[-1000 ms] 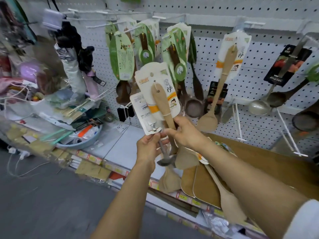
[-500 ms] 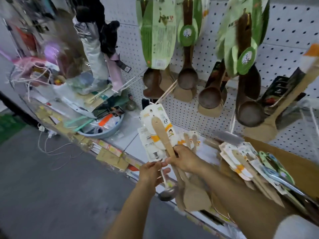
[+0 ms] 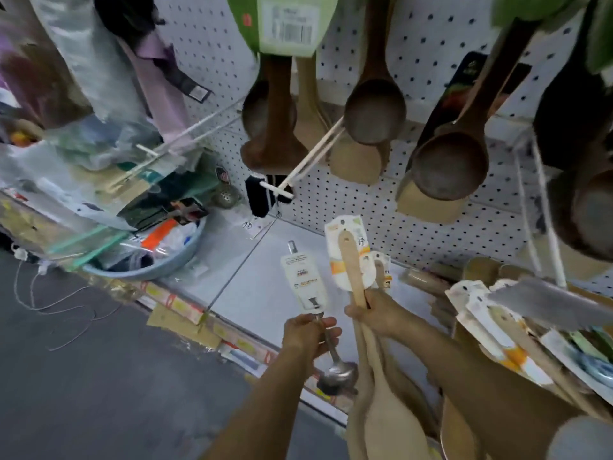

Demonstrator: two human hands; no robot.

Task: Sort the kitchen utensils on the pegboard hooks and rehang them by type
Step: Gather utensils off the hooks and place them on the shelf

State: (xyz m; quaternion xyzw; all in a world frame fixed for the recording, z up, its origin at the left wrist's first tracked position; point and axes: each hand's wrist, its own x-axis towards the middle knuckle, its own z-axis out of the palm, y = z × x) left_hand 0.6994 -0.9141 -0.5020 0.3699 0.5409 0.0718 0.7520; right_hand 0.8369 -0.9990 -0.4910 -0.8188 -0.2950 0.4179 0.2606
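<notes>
**A:** Head view, down by the shelf: what's in that round pale-blue plastic basin (image 3: 172, 265)?

**B:** A jumble of packets, one with an orange patch, all under clear wrapping. I can't name single items. It sits on the white shelf (image 3: 262, 293), left of the hands.

**A:** And the hands?

**B:** The left hand (image 3: 306, 336) has fingers curled round the thin stem of a small steel ladle (image 3: 338, 373), bowl hanging low, its white card label (image 3: 303, 280) pointing up. The right hand (image 3: 381, 313) is clamped on a bundle of pale wooden spatulas (image 3: 351, 270), handles up on white-and-orange cards, blades down by the forearm.

**A:** How many spatulas?

**B:** Hard to say; they overlap. The two hands are just beside each other, apart.

**A:** Up on the white pegboard (image 3: 431, 54)?

**B:** Dark brown wooden ladles (image 3: 374, 111) hang on hooks, pale spatulas behind them, green cards cut off by the top edge. At right, more carded spatulas (image 3: 504, 340) lie heaped, and a blurred grey shape crosses them.
</notes>
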